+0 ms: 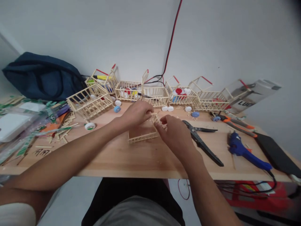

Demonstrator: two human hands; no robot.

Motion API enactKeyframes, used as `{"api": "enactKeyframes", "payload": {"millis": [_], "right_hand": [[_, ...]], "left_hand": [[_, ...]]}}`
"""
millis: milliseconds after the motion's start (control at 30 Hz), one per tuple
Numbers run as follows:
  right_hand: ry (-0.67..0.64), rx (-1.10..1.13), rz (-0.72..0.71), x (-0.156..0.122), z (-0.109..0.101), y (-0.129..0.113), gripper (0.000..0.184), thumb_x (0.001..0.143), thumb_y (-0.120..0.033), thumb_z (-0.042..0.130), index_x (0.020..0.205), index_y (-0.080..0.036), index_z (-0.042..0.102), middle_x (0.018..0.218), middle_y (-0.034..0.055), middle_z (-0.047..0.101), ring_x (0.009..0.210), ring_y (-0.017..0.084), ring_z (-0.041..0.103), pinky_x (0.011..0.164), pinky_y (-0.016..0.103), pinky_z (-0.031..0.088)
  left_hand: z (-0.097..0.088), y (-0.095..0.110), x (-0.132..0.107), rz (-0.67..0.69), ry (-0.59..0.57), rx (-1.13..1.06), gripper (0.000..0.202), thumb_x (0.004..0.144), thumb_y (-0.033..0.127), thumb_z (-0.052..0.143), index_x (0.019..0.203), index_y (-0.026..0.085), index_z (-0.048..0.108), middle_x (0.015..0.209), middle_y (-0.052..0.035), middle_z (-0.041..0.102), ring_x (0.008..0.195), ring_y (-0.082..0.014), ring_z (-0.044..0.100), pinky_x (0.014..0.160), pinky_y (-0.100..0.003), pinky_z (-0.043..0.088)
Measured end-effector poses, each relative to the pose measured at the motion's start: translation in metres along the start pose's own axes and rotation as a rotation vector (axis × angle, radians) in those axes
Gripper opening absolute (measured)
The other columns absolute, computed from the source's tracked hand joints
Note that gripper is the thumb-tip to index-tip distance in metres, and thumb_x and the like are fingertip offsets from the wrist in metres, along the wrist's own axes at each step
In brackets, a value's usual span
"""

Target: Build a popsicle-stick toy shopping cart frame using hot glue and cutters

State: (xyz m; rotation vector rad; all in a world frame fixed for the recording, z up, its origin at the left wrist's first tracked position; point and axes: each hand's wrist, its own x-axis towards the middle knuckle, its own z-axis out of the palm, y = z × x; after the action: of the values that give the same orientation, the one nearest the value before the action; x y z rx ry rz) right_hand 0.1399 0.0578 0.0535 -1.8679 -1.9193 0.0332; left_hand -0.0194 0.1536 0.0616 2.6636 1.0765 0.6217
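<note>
My left hand (137,113) and my right hand (173,131) meet at the middle of the wooden table (131,160). Both are closed in a pinch on a small frame of thin wooden sticks (144,135), which rests partly on the tabletop. The left fingers grip its upper part from the left. From the right, the right fingers hold the same top edge. The frame's lower rail lies flat, below and between my hands.
A row of finished stick carts (141,91) holding bottle caps lines the wall. Black scissors (202,142), a blue glue gun (244,150) and orange-handled pliers (235,122) lie to the right. Loose sticks and plastic bags (21,125) clutter the left, beside a dark blue bag (42,77).
</note>
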Motion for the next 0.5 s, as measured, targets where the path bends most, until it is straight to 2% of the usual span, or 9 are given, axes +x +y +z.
{"api": "enactKeyframes", "payload": {"millis": [67,167,300,433,500], "right_hand": [[0.006,-0.142,-0.007,0.004,0.004,-0.006,0.025,0.088,-0.041,0.058,0.09,-0.017,0.065,0.084,0.0155,0.07,0.08,0.029,0.063,0.07,0.041,0.043],[-0.056,-0.242,0.002,0.01,0.006,-0.013,0.023,0.09,-0.036,0.056,0.09,-0.016,0.067,0.083,0.0171,0.071,0.081,0.031,0.064,0.07,0.042,0.043],[-0.139,-0.288,-0.024,0.015,0.002,-0.019,0.022,0.093,-0.029,0.052,0.089,-0.016,0.07,0.087,0.0167,0.073,0.08,0.029,0.067,0.067,0.039,0.043],[-0.163,-0.275,-0.045,0.016,0.002,-0.022,0.025,0.094,-0.027,0.049,0.091,-0.016,0.072,0.09,0.0162,0.073,0.082,0.029,0.067,0.064,0.037,0.041],[-0.18,-0.255,-0.037,0.016,0.002,-0.023,0.025,0.093,-0.025,0.049,0.09,-0.016,0.072,0.09,0.0165,0.073,0.081,0.029,0.066,0.063,0.036,0.04]], "left_hand": [[0.002,0.001,0.0,0.002,-0.027,-0.028,0.015,0.079,0.014,0.056,0.076,0.016,0.07,0.075,-0.0069,0.068,0.072,-0.0183,0.059,0.069,-0.029,0.038],[-0.001,0.003,-0.005,0.003,0.0,-0.05,0.016,0.078,0.013,0.055,0.071,0.016,0.069,0.071,-0.0053,0.067,0.067,-0.0163,0.056,0.066,-0.028,0.036],[-0.007,0.003,-0.013,-0.025,0.01,-0.057,0.016,0.077,0.014,0.058,0.064,0.016,0.066,0.059,-0.002,0.058,0.06,-0.0152,0.05,0.065,-0.029,0.033],[-0.009,-0.002,-0.021,-0.049,0.048,-0.049,0.016,0.077,0.017,0.057,0.066,0.017,0.068,0.061,-0.0027,0.058,0.062,-0.016,0.05,0.065,-0.03,0.032],[-0.009,-0.004,-0.024,-0.067,0.063,-0.129,0.016,0.076,0.019,0.057,0.064,0.017,0.068,0.06,-0.0023,0.057,0.062,-0.0157,0.048,0.066,-0.03,0.032]]}}
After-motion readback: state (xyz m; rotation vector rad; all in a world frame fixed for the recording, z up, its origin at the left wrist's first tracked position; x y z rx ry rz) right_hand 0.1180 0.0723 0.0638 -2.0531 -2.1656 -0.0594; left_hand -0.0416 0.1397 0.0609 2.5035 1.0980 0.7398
